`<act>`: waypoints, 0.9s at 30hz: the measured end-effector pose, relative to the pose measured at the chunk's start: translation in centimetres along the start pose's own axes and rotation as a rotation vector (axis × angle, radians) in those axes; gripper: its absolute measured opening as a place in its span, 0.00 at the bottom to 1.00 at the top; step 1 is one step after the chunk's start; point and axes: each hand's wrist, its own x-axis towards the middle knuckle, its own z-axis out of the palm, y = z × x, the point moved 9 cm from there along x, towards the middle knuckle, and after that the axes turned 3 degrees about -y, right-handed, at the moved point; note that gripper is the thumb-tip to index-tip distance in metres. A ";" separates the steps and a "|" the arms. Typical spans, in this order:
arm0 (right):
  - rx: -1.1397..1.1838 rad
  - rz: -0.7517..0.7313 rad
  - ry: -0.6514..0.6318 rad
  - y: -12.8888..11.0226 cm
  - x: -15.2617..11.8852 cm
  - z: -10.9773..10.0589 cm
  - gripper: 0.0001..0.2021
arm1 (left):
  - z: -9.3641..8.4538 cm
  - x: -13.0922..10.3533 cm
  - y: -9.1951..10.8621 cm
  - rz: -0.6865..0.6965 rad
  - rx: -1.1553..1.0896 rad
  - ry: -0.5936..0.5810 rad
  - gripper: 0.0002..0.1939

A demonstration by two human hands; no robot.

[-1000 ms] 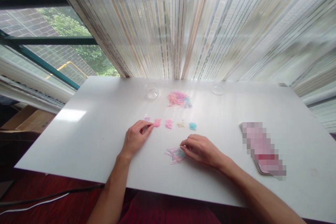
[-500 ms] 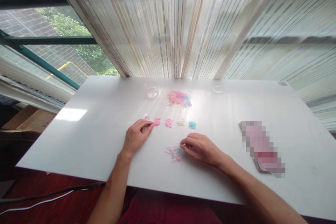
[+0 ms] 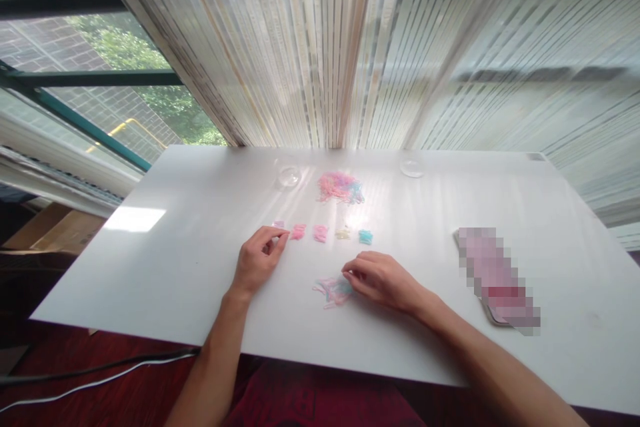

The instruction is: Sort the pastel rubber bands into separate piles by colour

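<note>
The left hand [image 3: 257, 259] has its thumb and forefinger pinched together just beside the bright pink pile [image 3: 298, 232]; from here I cannot tell whether anything thin is caught between them. The purple pile [image 3: 279, 223] lies just beyond those fingers, and paler pink, yellow and blue piles run off to their right. The right hand [image 3: 383, 279] curls its fingers nearly closed over the edge of the loose strands [image 3: 333, 291] on the desk [image 3: 175, 280]; whether they grip one, I cannot see. A mixed heap [image 3: 341, 187] sits farther out, beyond both hands' fingers. The strands look very light, soft and bendy, easily tangled and perhaps stretchy, so one is probably best nipped by a free end with the fingertips.
</note>
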 end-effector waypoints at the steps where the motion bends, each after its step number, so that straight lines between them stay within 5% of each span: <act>1: -0.003 0.003 0.005 0.0 0.0 -0.1 0.09 | 0.0 -0.1 0.2 0.007 -0.020 -0.009 0.07; 11: 0.016 0.015 -0.003 0.2 0.0 0.0 0.09 | 4.8 -3.5 5.9 0.148 0.009 -0.559 0.11; 27: 0.007 0.030 -0.044 0.2 0.0 0.5 0.07 | 5.5 -4.1 6.2 0.161 0.061 -0.577 0.05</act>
